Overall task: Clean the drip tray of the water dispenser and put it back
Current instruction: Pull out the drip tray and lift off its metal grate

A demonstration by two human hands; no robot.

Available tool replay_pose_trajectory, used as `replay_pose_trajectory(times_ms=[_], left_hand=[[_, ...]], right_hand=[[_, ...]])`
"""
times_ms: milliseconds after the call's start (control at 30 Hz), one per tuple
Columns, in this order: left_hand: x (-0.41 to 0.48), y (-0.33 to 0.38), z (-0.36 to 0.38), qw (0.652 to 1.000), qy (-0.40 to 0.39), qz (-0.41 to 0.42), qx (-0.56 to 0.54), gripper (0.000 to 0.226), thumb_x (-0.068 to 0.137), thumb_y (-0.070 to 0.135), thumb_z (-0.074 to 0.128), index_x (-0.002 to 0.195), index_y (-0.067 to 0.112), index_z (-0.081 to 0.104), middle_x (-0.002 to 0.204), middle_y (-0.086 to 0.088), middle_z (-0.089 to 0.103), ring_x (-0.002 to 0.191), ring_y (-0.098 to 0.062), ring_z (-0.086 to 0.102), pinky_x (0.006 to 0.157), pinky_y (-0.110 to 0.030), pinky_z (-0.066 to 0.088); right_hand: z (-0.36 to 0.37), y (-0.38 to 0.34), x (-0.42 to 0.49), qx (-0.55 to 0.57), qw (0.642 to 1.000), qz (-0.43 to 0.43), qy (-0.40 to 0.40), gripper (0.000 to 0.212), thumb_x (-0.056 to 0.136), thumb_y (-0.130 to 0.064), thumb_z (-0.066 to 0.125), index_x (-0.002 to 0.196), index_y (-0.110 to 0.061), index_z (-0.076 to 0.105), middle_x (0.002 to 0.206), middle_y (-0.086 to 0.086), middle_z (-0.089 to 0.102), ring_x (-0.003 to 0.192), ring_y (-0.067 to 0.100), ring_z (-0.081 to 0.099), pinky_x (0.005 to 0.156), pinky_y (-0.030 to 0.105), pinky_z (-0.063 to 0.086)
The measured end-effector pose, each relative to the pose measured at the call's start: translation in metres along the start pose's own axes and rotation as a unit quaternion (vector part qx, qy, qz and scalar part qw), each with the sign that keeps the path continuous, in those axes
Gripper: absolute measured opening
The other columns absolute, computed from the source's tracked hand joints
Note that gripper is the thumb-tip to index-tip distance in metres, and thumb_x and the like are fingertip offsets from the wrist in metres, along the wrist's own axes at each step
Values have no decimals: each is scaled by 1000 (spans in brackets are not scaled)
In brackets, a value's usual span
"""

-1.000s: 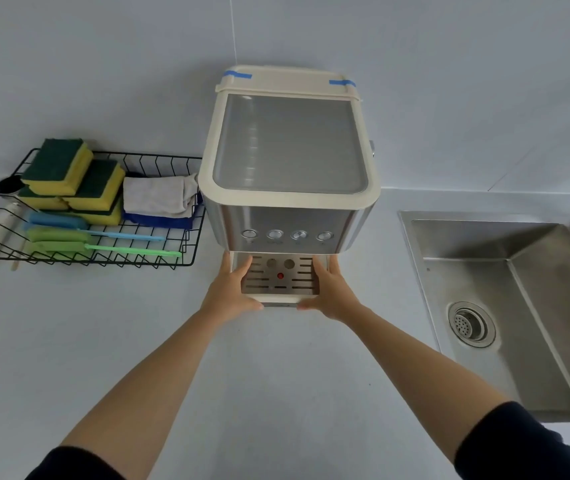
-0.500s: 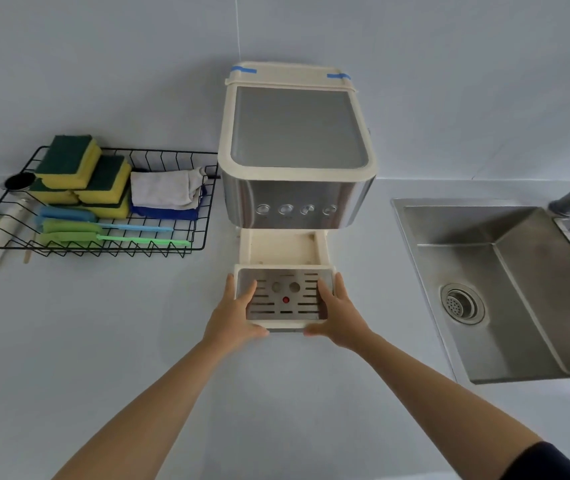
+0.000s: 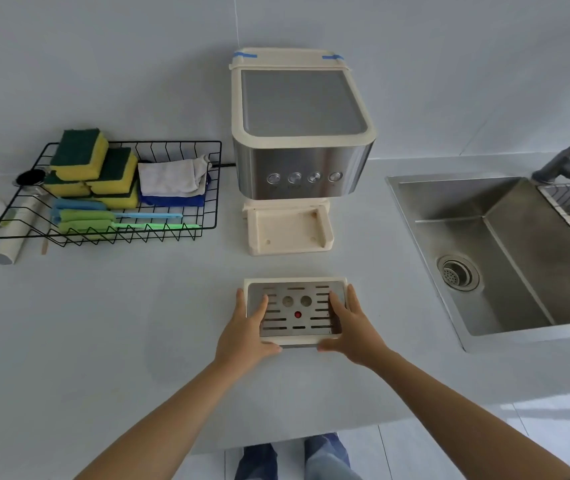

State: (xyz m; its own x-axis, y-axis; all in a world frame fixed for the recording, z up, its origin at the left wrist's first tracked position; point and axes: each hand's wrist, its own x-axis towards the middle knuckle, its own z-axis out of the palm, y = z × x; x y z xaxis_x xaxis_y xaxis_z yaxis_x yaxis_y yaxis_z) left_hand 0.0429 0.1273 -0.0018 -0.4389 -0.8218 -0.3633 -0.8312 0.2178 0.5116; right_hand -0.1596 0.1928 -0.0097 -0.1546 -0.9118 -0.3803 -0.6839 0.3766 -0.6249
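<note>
I am gripping the drip tray point(image 3: 295, 311) with both hands, out on the grey counter point(image 3: 121, 323) toward its front edge and well apart from the water dispenser point(image 3: 299, 133), which is standing at the back against the wall. My left hand point(image 3: 247, 332) is clasping the tray's left side, fingers lying over the slotted metal grate and thumb tucked under the near rim. My right hand point(image 3: 353, 327) is doing the same on the right side, so the tray is sitting pinched between my palms. The dispenser's cream base point(image 3: 288, 230) is lying bare in front of the machine. A black wire rack point(image 3: 110, 195) with sponges point(image 3: 91, 168), cloths point(image 3: 172, 180) and brushes point(image 3: 103, 220) is sitting toward the counter's left edge, beside the dispenser. The steel sink point(image 3: 505, 251) is sunk into the right end of the counter.
</note>
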Motion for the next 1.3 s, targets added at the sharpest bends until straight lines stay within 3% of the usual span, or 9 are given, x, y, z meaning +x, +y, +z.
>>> replay_pose_trajectory(times_ms=[367, 533, 600, 733, 800, 933, 1100, 1300], left_hand=[[-22, -17, 10, 999, -20, 25, 40, 97, 74, 49, 66, 145, 32, 3, 154, -10, -20, 136, -28, 32, 94, -32, 44], [-19, -21, 4, 996, -51, 19, 65, 90, 77, 59, 54, 145, 33, 2, 154, -8, -18, 144, -26, 6, 106, -39, 33], [-18, -21, 0, 993, -35, 36, 104, 81, 82, 59, 47, 145, 30, 6, 155, -10, -14, 144, -27, -5, 112, -42, 21], [-13, -15, -8, 985, 4, 109, 136, 62, 90, 50, 39, 144, 27, 18, 156, -12, -7, 143, -28, -4, 115, -40, 11], [-10, -11, -10, 978, -8, 149, 143, 57, 91, 46, 40, 142, 25, 26, 156, -11, -5, 144, -27, -3, 115, -40, 9], [0, -7, -10, 963, -66, 187, 181, 59, 89, 49, 41, 141, 25, 28, 156, -8, -8, 143, -23, -9, 115, -41, 0], [7, -9, -11, 950, -94, 203, 220, 64, 88, 54, 40, 142, 25, 23, 156, -9, -9, 143, -23, -12, 115, -41, -3], [11, -6, -14, 948, -100, 206, 221, 63, 84, 54, 47, 137, 25, 31, 157, -9, -2, 144, -24, -6, 116, -40, 2]], right_hand=[[15, -2, -28, -58, 998, -2, -8, 108, 73, -28, 75, 146, -24, -5, 154, 7, -19, 139, 27, 26, 109, 40, 38], [9, -7, -33, -109, 994, -18, -19, 107, 75, -38, 71, 146, -20, -6, 154, 11, -18, 143, 27, 10, 111, 41, 33], [5, -10, -32, -131, 991, -26, -12, 98, 78, -45, 65, 146, -21, -2, 155, 10, -19, 144, 26, 3, 115, 42, 27], [-2, -18, -27, -155, 986, -52, 17, 73, 85, -49, 53, 144, -22, 20, 157, 8, -9, 145, 25, 0, 116, 39, 16], [-3, -20, -24, -174, 981, -88, 12, 63, 85, -49, 54, 138, -25, 32, 158, 7, -3, 145, 25, 0, 116, 38, 13], [-1, -22, -18, -232, 964, -125, -44, 64, 82, -49, 57, 137, -26, 36, 158, 4, -1, 145, 24, -8, 117, 36, 3], [-2, -25, -12, -247, 959, -120, -73, 65, 79, -46, 62, 134, -21, 39, 158, 3, 2, 145, 25, -6, 117, 39, 7], [-4, -31, -9, -236, 963, -102, -76, 65, 73, -46, 69, 128, -22, 44, 157, -2, 8, 144, 21, -2, 115, 40, 17]])
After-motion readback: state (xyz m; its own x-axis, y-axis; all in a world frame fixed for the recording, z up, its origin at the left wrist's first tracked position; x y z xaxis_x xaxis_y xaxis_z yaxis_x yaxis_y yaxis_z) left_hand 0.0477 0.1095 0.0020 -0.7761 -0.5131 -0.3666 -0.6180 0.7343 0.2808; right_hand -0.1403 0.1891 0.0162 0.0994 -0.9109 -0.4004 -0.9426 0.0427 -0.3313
